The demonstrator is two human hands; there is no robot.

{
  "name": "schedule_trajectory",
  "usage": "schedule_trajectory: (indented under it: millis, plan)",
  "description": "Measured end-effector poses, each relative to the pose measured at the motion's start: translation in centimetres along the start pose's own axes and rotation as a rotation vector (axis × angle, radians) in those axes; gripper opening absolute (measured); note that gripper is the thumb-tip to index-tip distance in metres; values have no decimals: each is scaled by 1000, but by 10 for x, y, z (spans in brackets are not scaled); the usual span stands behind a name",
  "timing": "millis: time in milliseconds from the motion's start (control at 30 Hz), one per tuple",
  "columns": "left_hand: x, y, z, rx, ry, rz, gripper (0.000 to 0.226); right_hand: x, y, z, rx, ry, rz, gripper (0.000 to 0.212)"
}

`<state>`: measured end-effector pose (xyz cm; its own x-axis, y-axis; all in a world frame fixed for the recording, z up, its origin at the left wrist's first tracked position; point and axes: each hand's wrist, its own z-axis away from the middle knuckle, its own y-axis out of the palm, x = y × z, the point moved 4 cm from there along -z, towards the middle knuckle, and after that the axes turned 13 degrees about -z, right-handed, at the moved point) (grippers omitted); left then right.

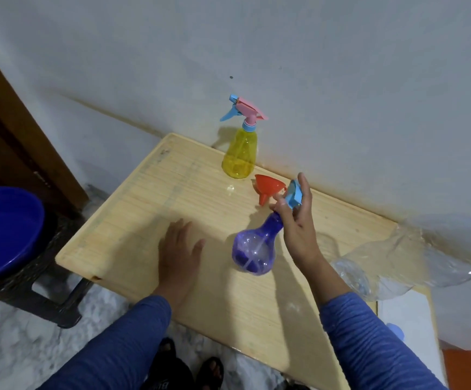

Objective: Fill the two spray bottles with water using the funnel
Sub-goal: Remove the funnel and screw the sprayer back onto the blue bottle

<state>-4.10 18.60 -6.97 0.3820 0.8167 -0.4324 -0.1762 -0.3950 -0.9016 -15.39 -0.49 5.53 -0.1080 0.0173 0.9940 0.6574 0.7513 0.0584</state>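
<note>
A purple spray bottle (254,249) stands near the middle of the wooden table (150,198). My right hand (296,220) grips its neck and blue spray head (295,196). An orange funnel (268,190) stands on the table just behind that hand, spout down. A yellow spray bottle (240,153) with a pink and blue spray head stands at the far edge by the wall. My left hand (179,249) lies flat on the table, fingers apart, left of the purple bottle.
A large clear plastic water bottle (414,260) lies on its side at the table's right end. A blue basin (0,235) holding water sits on a dark stool to the left. The wall runs close behind the table. A small wet spot (230,189) lies near the yellow bottle.
</note>
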Motion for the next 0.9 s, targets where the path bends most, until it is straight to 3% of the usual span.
schedule_trajectory:
  millis: [100,200,333,467,700,900]
  plan:
    - [19,-6,-2,32,-113,-171,58,-17,8,2,-7,229,-239,36]
    - [29,-3,4,56,-156,-282,64,-32,23,10,22,397,-453,32]
    - [28,-2,4,30,-161,-330,65,-49,27,15,100,492,-335,27]
    - [28,-2,3,29,-174,-338,65,-61,20,14,30,578,-307,23]
    - [27,-3,4,29,-174,-341,65,-60,23,12,29,614,-265,21]
    - [28,-3,4,29,-165,-339,64,-52,21,12,53,483,-181,24]
